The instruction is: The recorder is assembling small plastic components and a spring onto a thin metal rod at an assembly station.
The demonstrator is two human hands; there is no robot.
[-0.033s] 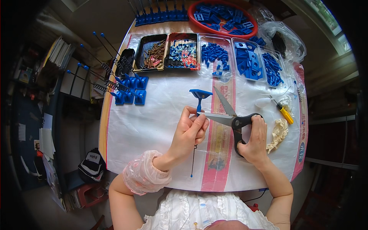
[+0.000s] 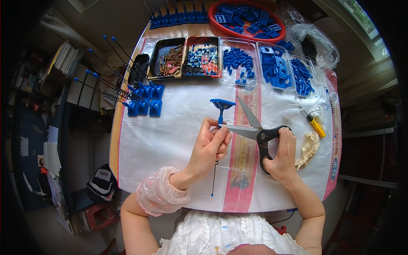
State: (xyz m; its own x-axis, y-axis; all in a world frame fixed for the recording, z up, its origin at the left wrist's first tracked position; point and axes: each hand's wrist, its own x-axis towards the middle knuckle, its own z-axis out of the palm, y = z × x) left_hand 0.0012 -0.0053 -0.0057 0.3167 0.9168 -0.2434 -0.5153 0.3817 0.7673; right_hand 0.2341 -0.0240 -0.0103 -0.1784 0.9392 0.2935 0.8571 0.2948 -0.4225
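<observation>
My left hand (image 2: pixel 209 142) is closed in a pinch round the stem of a blue plastic base (image 2: pixel 222 104), which points away from me. Below the fist hangs a thin dark wire (image 2: pixel 214 180) with a coiled part and a small blue tip; its middle is hidden by the hand. In my right hand (image 2: pixel 282 159) is a pair of black-handled scissors (image 2: pixel 264 137), blades spread apart. The nearer blade's tip lies against the blue stem, right at my left fingertips. The other blade points up and away, touching nothing.
Across the back stand black trays (image 2: pixel 165 76) of brass screws and small nuts, and clear boxes (image 2: pixel 238 83) of blue parts. Behind them is a red basin (image 2: pixel 246 37). Finished-looking spring pieces (image 2: pixel 144 106) sit left. At right lie a yellow-handled screwdriver (image 2: pixel 316 126) and cream finger cots (image 2: pixel 309 148).
</observation>
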